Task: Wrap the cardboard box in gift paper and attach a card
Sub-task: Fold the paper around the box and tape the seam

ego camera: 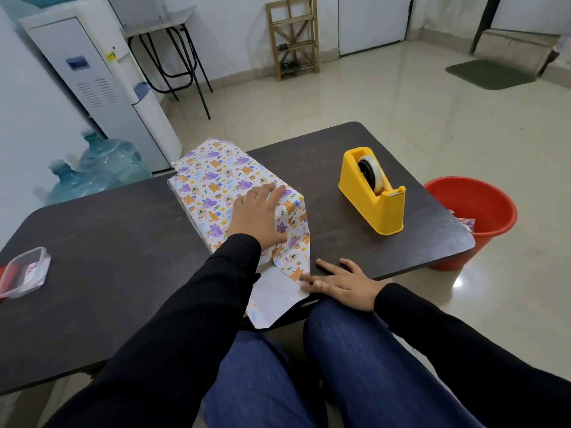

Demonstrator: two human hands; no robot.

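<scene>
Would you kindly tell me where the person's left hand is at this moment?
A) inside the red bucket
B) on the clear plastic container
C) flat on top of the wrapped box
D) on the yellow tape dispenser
C: the left hand lies with straight fingers on the top of the box, which is covered in patterned paper.

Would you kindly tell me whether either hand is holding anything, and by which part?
Nothing is gripped. The left hand lies flat on top of the wrapped box near its open end; the right hand rests straight fingers against the paper flap.
</scene>
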